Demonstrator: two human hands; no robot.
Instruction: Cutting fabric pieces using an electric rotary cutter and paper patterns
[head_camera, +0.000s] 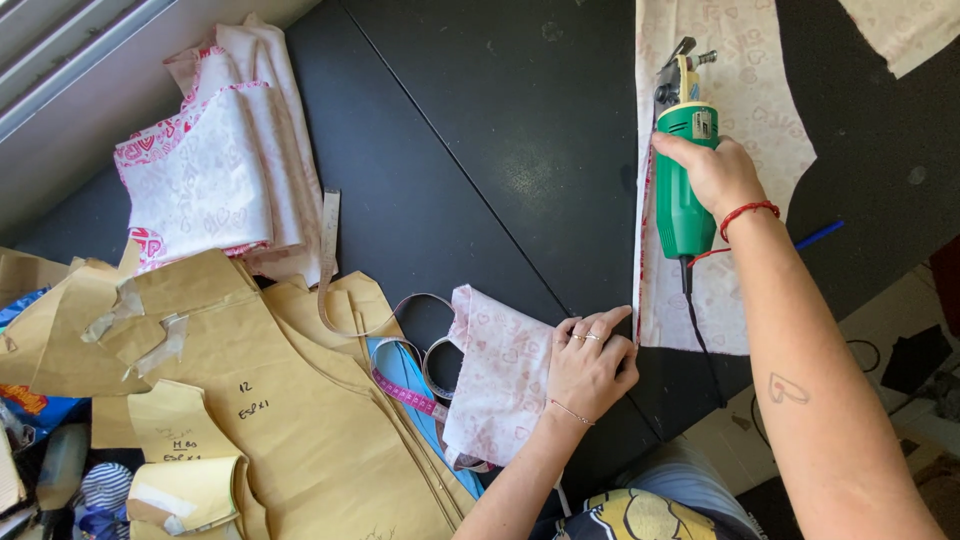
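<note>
A: Status on the cutter?

B: Right hand (722, 172) has a closed grip around the green electric fabric cutter (683, 170) — blade end pointing away from the person, cord (703, 340) trailing back toward them. Cutter sits on the left edge of the pale heart-print fabric strip (740, 120), on the black table (480, 150).

A: Left hand?

B: Left hand (590, 360) is just below-left of the cutter, fingers curled in a loose fist, holding nothing — it presses down on the table with fingertips touching the strip's near-left corner. A small piece of the same fabric (500, 375) lies touching that hand's left side.

A: Anything else near?

B: Left of the cutter, well apart: pink measuring tape (405, 390), brown paper patterns (270, 400), a stack of cut fabric pieces (225, 160). A blue pen (820, 234) lies right of the cutter.
</note>
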